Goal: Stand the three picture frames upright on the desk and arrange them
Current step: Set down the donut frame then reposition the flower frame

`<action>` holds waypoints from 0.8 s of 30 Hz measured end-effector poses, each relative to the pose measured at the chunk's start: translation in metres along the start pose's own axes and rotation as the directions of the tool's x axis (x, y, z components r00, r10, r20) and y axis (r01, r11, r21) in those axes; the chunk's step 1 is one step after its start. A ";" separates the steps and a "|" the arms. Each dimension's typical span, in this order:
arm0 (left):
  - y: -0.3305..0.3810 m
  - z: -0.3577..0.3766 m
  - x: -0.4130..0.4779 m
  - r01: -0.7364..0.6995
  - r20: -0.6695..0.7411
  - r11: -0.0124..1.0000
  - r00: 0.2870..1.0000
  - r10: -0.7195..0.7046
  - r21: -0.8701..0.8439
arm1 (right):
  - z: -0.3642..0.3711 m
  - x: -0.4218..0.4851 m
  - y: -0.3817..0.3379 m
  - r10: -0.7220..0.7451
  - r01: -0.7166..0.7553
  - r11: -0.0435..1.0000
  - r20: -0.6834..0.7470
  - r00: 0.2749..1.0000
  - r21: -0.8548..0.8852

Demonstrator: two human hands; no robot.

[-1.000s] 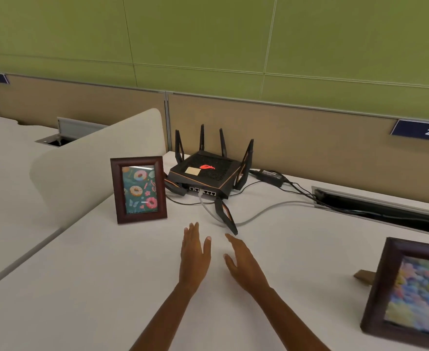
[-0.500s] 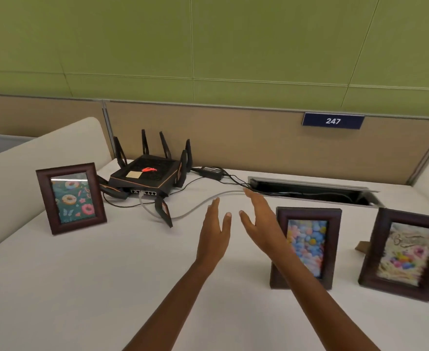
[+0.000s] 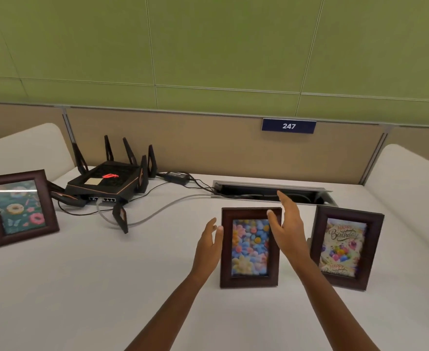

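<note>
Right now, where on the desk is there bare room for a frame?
Bare: the stretch between the doughnut frame and the flower frame, below the router. Crowded: around the cables, and between flower frame and birthday frame.

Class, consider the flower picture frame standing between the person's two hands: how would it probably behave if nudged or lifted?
The flower picture frame stands tall and narrow on its lower edge, so a push near the top would probably tip it. Its wood-look border suggests it stays stiff when lifted. The pane looks glossy, so possibly fragile.

We see three dark brown frames: doughnuts on teal, pastel flowers, birthday balloons; white bench.
</note>
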State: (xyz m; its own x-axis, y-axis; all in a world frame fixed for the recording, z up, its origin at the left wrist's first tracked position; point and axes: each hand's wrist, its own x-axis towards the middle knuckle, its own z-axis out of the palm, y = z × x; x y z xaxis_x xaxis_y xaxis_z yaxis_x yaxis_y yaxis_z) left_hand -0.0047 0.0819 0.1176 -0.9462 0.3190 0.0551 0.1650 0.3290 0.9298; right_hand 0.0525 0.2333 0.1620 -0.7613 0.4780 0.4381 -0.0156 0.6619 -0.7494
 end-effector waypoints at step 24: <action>-0.016 0.032 0.004 0.251 0.181 0.859 0.965 -0.188 -0.446 | 0.007 -0.014 0.089 0.390 -0.667 0.640 0.586 0.710 0.382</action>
State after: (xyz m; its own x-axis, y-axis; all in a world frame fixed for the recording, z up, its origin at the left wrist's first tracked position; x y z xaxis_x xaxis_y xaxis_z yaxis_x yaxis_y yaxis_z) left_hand -0.0019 0.1060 0.0913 -0.8938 0.4073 -0.1874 -0.2197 -0.0336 0.9750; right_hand 0.0568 0.2812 0.0858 -0.9268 0.2590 -0.2719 0.2498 -0.1154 -0.9614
